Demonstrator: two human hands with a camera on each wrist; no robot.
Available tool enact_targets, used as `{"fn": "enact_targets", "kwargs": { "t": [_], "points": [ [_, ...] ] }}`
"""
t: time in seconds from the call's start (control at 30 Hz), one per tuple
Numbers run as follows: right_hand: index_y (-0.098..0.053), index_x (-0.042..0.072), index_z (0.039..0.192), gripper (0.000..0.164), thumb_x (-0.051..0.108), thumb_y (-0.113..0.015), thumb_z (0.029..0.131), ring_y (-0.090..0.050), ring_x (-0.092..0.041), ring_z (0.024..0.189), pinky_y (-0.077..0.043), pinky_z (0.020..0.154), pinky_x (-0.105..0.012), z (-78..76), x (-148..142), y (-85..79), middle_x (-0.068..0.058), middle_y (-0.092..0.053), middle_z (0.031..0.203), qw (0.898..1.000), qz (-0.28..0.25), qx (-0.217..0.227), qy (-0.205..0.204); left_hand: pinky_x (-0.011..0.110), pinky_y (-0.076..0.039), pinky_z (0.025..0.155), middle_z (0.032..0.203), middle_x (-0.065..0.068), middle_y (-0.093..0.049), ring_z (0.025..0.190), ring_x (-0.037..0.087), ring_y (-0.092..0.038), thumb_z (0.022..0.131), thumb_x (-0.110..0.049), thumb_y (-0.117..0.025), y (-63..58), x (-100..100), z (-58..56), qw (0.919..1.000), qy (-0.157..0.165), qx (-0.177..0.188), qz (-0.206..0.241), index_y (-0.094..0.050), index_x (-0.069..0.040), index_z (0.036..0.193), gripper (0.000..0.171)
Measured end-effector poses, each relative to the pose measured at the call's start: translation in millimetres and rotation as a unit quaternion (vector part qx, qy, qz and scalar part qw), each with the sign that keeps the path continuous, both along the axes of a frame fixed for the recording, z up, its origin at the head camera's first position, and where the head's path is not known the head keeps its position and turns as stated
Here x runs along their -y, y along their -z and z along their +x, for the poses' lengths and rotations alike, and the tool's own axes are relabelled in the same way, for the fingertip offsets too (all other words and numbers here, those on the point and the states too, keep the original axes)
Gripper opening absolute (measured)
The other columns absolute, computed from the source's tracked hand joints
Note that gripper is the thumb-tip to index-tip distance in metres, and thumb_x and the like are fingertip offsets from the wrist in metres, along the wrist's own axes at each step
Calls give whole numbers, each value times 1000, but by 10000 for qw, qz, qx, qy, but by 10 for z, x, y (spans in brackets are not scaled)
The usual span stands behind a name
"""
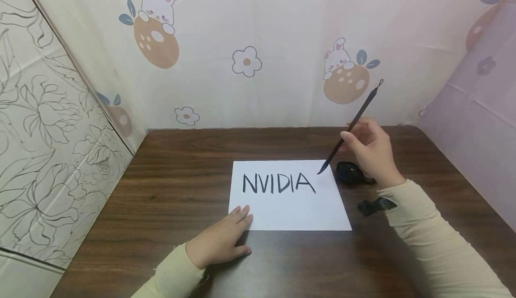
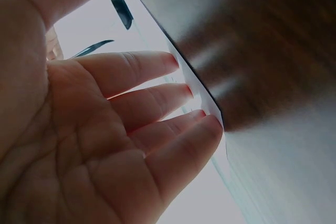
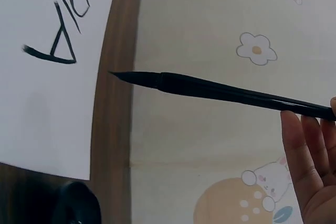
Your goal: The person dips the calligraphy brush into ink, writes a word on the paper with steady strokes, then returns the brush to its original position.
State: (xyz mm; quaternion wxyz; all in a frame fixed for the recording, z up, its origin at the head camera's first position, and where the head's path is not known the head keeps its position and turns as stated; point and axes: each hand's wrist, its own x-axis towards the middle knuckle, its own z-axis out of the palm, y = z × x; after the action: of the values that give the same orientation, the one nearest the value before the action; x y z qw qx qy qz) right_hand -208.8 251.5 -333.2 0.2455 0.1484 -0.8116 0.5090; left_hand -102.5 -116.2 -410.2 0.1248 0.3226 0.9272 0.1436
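A sheet of white paper [image 1: 298, 215] lies on the brown table, with "NVIDIA" written across it in black brush strokes. My right hand [image 1: 372, 152] pinches the black handle of a calligraphy brush [image 1: 364, 106] between thumb and fingers. The brush slants down to the left, its dark pointed bristles over the paper's upper right part, just right of the last A; in the right wrist view the bristle tip [image 3: 126, 77] shows clear of the sheet. At the paper's lower left corner, my left hand [image 1: 223, 239] rests with extended fingers on the sheet's edge.
A glossy black rounded object [image 1: 349, 172] sits on the table [image 1: 177, 172] right beside the paper, below my right hand. A dark device on a strap [image 1: 375, 205] is at my right wrist. Patterned hangings [image 1: 278, 105] border the table's back and right, and a flower-patterned panel [image 1: 52, 154] its left.
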Motion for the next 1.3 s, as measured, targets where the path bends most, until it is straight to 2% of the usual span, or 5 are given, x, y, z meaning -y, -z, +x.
{"fn": "enact_targets", "kwargs": {
  "t": [0.33, 0.7, 0.9, 1.07, 1.3],
  "points": [
    [-59, 15, 124, 35, 8, -68, 91, -67, -3, 63, -56, 60, -15, -27, -280, -290, 7, -64, 87, 9992, 44, 235, 334, 50, -31, 119, 157, 20, -33, 146, 38, -31, 88, -35, -70, -12, -6, 10, 10000, -59, 54, -36, -44, 1, 145, 72],
    [-55, 9, 105, 28, -6, -69, 85, -68, -5, 68, -58, 52, -23, -117, -592, -440, 1, -61, 87, 9738, -2147, 506, -545, 50, -31, 118, 157, 19, -33, 146, 37, -31, 88, -35, -70, 4, 9, 29, 9999, -70, 99, -5, -45, 0, 145, 72],
    [-58, 8, 104, 22, 2, -70, 87, -67, -5, 65, -58, 53, -22, -195, -756, -438, 5, -67, 86, 9787, -1865, 823, -259, 50, -32, 118, 158, 18, -33, 146, 37, -31, 88, -35, -70, -1, 6, 29, 9999, -72, 78, -13, -45, -1, 145, 72],
    [-59, 17, 107, 18, 13, -68, 91, -67, -3, 59, -57, 52, -20, -242, -851, -402, 17, -70, 82, 9907, -848, 1019, 314, 50, -31, 118, 158, 19, -33, 146, 38, -31, 88, -36, -70, -7, 1, 29, 9999, -75, 70, -15, -44, 0, 145, 72],
    [-56, 10, 127, 38, 31, -62, 96, -66, -3, 56, -57, 54, -20, -328, -991, -272, 22, -65, 71, 9836, 185, 1574, 860, 50, -31, 118, 157, 19, -33, 146, 38, -32, 88, -36, -70, -2, -5, 30, 10000, -74, 41, -51, -45, 0, 145, 72]
  ]
}}
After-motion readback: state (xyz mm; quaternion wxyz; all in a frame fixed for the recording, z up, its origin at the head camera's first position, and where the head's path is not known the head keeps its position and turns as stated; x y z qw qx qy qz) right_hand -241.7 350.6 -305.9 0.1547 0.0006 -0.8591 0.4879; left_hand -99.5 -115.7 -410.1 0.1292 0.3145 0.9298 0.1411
